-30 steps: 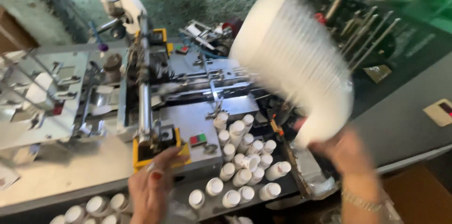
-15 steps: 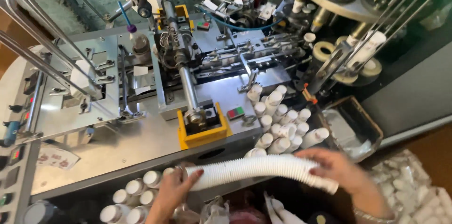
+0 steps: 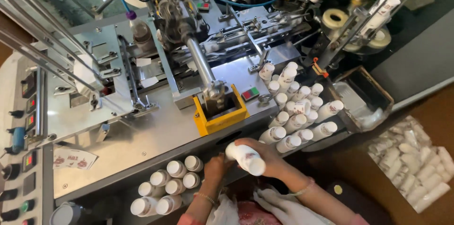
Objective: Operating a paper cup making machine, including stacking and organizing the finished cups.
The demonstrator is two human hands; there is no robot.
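We cannot tell our half-hidden left hand [image 3: 216, 167]'s grip, our right hand [image 3: 265, 155] clasps a cup stack [image 3: 246, 159], and the clear bag [image 3: 414, 161] holds more stacks.

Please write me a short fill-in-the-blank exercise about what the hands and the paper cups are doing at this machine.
1. Both hands, the right hand and the left hand, hold a stack of white paper ____.
2. The held stack lies on its ____, not upright.
3. The guard around the machine's shaft is coloured ____.

Missing words: cups; side; yellow
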